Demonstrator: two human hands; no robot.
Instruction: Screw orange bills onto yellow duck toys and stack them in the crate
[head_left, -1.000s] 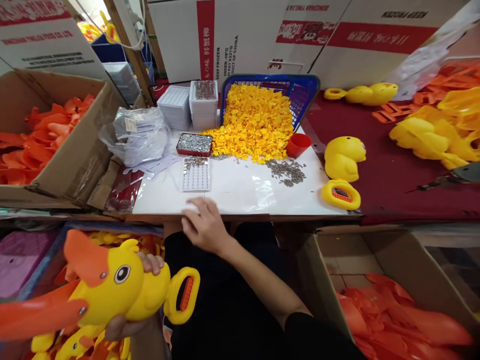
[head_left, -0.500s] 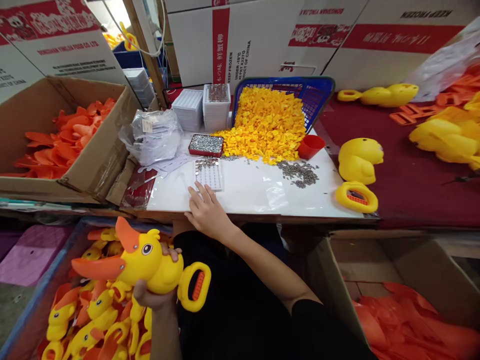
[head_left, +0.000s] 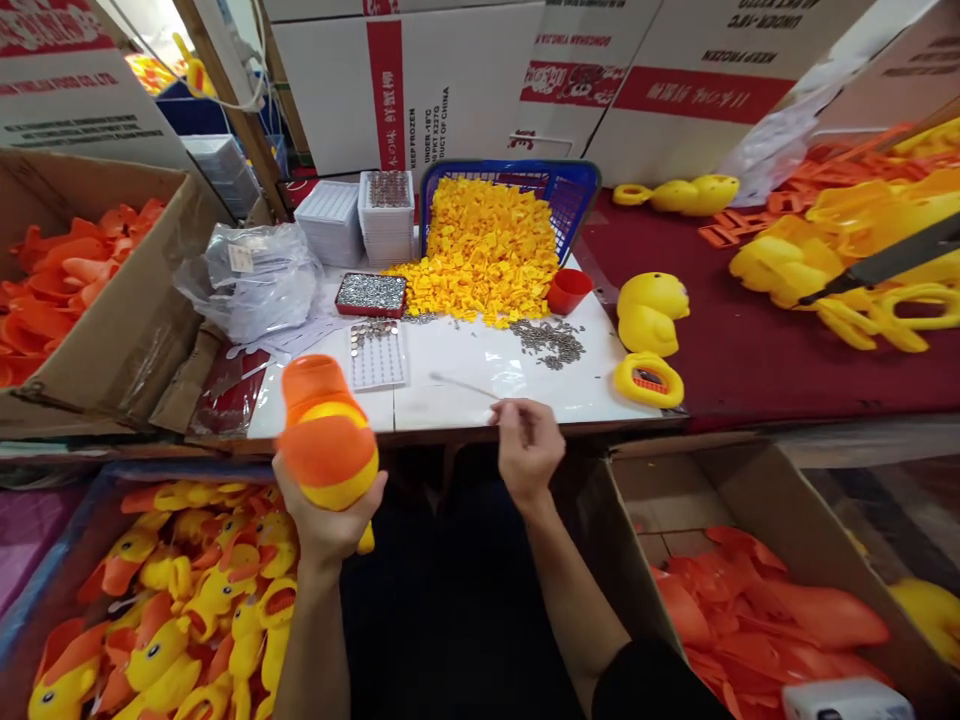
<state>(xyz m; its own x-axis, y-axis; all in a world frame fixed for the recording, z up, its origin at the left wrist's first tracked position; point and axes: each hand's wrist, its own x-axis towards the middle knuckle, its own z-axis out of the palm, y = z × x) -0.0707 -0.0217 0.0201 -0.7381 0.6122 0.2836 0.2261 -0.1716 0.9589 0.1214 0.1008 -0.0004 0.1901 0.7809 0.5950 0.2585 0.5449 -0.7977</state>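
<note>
My left hand (head_left: pixel 326 525) is wrapped around a yellow toy duck (head_left: pixel 346 492) with a wide orange bill, held upright above the bin with the bill toward me. My right hand (head_left: pixel 531 452) is at the table's front edge, its fingers pinching one end of a thin pale strip (head_left: pixel 466 386). The strip points left over the white table top. Beyond it lies a clear tray (head_left: pixel 379 368) with small round silver pieces in its back rows. A red dish (head_left: pixel 370 296) of small metal parts stands behind that.
A blue basket (head_left: pixel 576 205) spills small yellow parts (head_left: pixel 487 260). Grey pins (head_left: pixel 551 343) lie by a red cup (head_left: pixel 570 290). At left are a plastic bag (head_left: pixel 255 280) and a box (head_left: pixel 142 270) of orange bills. Finished-looking ducks (head_left: pixel 157 650) fill the lower-left bin. Another box (head_left: pixel 750 490) stands lower right.
The duck has come up and turned from sideways to bill-toward-me. My right hand has left the clear tray, moved right, and now holds the thin strip. The view has shifted right.
</note>
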